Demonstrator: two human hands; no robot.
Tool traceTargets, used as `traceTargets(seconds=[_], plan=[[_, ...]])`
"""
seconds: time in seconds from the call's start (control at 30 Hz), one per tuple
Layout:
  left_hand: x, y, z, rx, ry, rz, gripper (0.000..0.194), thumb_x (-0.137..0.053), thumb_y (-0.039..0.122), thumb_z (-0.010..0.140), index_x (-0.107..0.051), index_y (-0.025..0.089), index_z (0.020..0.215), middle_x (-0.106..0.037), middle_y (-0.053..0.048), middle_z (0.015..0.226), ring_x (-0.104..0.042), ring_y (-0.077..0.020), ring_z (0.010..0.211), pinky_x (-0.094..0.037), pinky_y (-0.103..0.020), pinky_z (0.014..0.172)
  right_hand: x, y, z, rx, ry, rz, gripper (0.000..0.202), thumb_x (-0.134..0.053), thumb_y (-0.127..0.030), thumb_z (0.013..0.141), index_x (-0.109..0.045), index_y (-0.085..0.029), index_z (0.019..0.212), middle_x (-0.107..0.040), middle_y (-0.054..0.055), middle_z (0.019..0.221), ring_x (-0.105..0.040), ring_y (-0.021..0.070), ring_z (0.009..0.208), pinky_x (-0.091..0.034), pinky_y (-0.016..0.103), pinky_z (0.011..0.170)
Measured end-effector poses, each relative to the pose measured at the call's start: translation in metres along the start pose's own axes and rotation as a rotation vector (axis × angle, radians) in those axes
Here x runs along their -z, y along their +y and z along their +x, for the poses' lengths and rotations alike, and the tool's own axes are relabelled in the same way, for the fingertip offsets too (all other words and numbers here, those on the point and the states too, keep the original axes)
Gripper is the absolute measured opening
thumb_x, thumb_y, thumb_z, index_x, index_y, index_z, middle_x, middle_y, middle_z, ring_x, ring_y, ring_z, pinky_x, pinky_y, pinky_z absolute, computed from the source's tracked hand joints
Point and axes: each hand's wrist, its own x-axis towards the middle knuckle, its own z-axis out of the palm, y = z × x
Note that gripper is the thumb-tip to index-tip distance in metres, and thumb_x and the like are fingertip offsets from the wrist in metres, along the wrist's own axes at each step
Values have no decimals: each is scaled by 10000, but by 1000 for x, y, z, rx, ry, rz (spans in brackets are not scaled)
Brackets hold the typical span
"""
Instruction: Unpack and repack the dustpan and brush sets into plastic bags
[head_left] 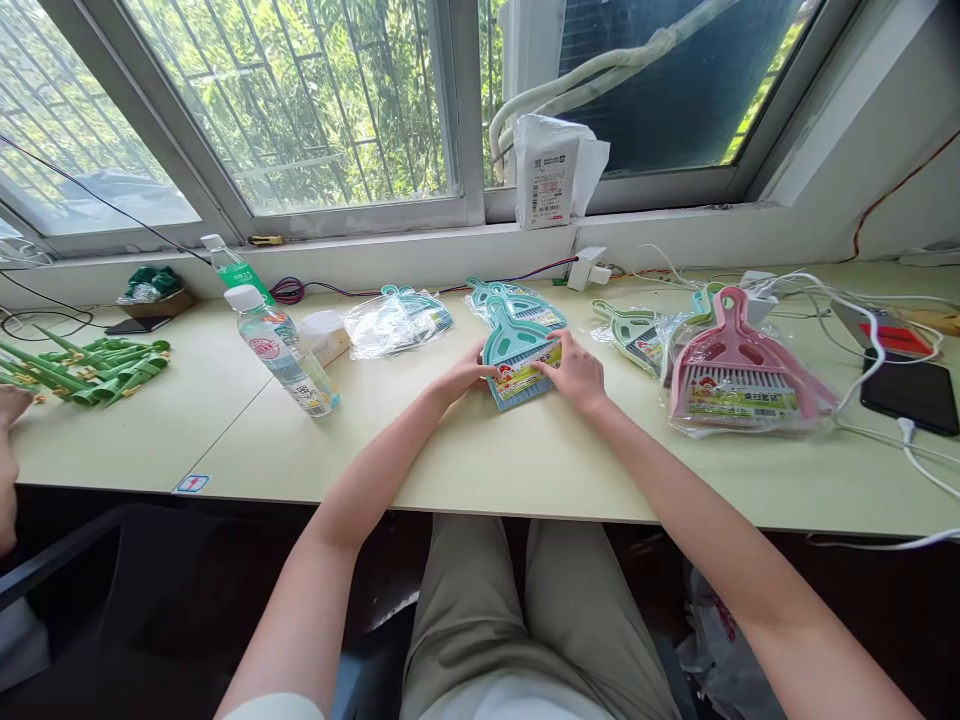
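A teal mini dustpan and brush set [516, 345] with a yellow printed label is between my two hands, just above or on the table. My left hand [466, 377] grips its left edge, while my right hand [576, 372] has thumb and fingers closed on the right edge near the label. Just behind it lies another teal dustpan set [529, 303]. To the left is a teal set in a clear plastic bag [397, 320]. On the right, a green dustpan set [634, 330] lies beside a pink dustpan and brush set [735, 370] in clear wrap.
Two plastic bottles [281, 350] stand left of my arm, near a small white box [324, 335]. Green plastic-looking stalks [112, 370] and another person's hand [13, 405] are at far left. White cables [847, 370] and a black phone [911, 390] lie at right. A white package [551, 175] stands on the sill.
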Motion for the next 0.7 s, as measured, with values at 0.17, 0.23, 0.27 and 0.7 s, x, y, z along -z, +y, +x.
traceTargets(seconds=[0.17, 0.23, 0.27, 0.7], plan=[[3, 0, 3, -146, 57, -129, 666, -727, 179, 617, -504, 210, 1245, -678, -66, 1105, -664, -249, 1026, -571, -388, 836, 4, -2, 1, -122, 426, 271, 599, -644, -454, 839, -412, -229, 1342, -372, 179, 1496, -347, 341, 1385, -367, 571, 1054], [4, 1, 3, -194, 108, -163, 691, -733, 190, 616, -488, 217, 1261, -670, -64, 1115, -657, -249, 1042, -566, -396, 850, 2, -5, 1, -247, 341, 609, 577, -644, -441, 836, -416, -239, 1326, -383, 159, 1495, -405, 301, 1367, -422, 522, 1050], [4, 2, 3, -212, 121, -167, 710, -736, 196, 617, -477, 224, 1277, -666, -63, 1123, -652, -251, 1054, -563, -405, 861, 0, -7, 1, -286, 198, 806, 515, -632, -442, 844, -453, -241, 1284, -443, 145, 1456, -472, 283, 1321, -467, 491, 1023], [42, 13, -4, -194, 646, 1044, 501, -472, 428, 930, -516, 213, 1380, -273, -135, 1600, -60, -344, 1522, -80, -618, 1187, -10, -4, 1, -519, -136, 1390, 132, -624, -94, 796, -599, -181, 891, -752, 37, 892, -727, 157, 755, -631, 308, 752]])
